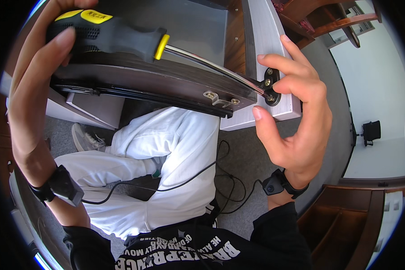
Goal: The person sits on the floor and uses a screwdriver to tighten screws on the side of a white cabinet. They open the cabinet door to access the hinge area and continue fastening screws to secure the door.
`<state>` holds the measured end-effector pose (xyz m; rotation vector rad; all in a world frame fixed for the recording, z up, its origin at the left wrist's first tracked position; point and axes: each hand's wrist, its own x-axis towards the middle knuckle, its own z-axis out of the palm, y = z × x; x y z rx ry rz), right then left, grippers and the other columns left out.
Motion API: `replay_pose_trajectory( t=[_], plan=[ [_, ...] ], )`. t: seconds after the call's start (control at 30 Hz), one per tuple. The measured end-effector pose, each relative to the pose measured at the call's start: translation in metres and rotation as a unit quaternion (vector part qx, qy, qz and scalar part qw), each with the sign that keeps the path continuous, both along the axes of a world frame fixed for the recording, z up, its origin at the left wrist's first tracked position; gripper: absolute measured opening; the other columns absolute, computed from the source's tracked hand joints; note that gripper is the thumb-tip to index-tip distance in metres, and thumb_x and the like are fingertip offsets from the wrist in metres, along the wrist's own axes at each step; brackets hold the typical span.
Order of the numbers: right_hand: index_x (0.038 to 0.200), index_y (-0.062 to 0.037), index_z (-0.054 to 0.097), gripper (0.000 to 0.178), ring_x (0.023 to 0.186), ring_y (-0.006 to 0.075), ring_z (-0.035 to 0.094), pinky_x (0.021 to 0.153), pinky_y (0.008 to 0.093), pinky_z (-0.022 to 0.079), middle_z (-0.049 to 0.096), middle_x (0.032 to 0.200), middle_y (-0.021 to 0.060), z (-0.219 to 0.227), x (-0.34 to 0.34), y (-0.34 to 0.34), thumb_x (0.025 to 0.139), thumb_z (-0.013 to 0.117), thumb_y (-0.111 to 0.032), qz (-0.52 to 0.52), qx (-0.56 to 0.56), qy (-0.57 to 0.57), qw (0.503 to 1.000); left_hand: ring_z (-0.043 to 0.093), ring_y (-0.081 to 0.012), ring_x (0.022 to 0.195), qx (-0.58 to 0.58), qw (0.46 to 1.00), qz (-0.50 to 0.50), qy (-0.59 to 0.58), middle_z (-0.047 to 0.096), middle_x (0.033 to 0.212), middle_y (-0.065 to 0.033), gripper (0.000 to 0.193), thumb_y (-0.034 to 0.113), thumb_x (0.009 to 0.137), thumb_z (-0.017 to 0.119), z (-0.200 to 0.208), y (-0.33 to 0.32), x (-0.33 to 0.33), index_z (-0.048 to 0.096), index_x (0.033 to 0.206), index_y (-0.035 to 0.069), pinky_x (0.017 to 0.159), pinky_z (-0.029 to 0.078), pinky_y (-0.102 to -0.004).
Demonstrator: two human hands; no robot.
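My left hand (42, 63) is wrapped round the dark grey and yellow handle of a screwdriver (135, 42). Its long metal shaft slants down to the right. The tip meets a screw on a black metal fitting (271, 81) fixed to the inner face of a pale wood-grain drawer front (285, 110). Around that fitting my right hand (301, 94) is spread, thumb and fingers apart, the index fingertip at the fitting's edge. Next to it runs the dark drawer side (166, 78) with a black slide rail (153, 101) and a small metal clip (217, 98).
The drawer rests above my white-trousered legs (166, 135). A black cable (180, 185) runs between my wrist cameras and loops over the grey carpet. Brown wooden furniture (342, 220) stands at lower right, and a wooden chair (337, 20) at upper right.
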<state>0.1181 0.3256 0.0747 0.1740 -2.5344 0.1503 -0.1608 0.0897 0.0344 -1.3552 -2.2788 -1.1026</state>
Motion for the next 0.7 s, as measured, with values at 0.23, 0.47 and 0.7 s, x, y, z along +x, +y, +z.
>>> replay_pose_trajectory(
  t=[0.23, 0.47, 0.7],
  plan=[
    [0.106, -0.0018, 0.047, 0.037, 0.130, 0.0500, 0.052, 0.108, 0.0510, 0.040, 0.066, 0.119, 0.0268, -0.002, 0.000, 0.000, 0.075, 0.067, 0.004, 0.002, 0.006, 0.002, 1.000, 0.053, -0.0293, 0.133, -0.085, 0.995, -0.044, -0.005, 0.058, 0.137, -0.0127, 0.068, 0.061, 0.091, 0.052, 0.007, -0.011, -0.011, 0.056, 0.138, 0.012, 0.116, 0.034, -0.0482],
    [0.106, -0.0016, 0.046, 0.036, 0.132, 0.0501, 0.051, 0.108, 0.0504, 0.040, 0.065, 0.120, 0.0262, 0.000, 0.001, -0.004, 0.076, 0.066, 0.005, -0.019, 0.024, -0.011, 0.999, 0.065, -0.0249, 0.112, 0.000, 0.998, -0.021, -0.058, 0.064, 0.118, -0.0114, 0.059, 0.059, 0.102, 0.043, 0.003, -0.002, -0.018, 0.064, 0.125, 0.009, 0.107, 0.042, -0.0391],
    [0.106, -0.0020, 0.044, 0.037, 0.132, 0.0498, 0.050, 0.107, 0.0498, 0.041, 0.065, 0.120, 0.0264, -0.003, 0.000, -0.007, 0.076, 0.065, 0.005, -0.034, 0.001, -0.001, 0.999, 0.051, -0.0276, 0.133, -0.032, 0.997, -0.072, -0.002, 0.054, 0.141, -0.0121, 0.062, 0.046, 0.088, 0.059, 0.009, -0.012, -0.014, 0.050, 0.140, 0.012, 0.114, 0.034, -0.0466]
  ],
)
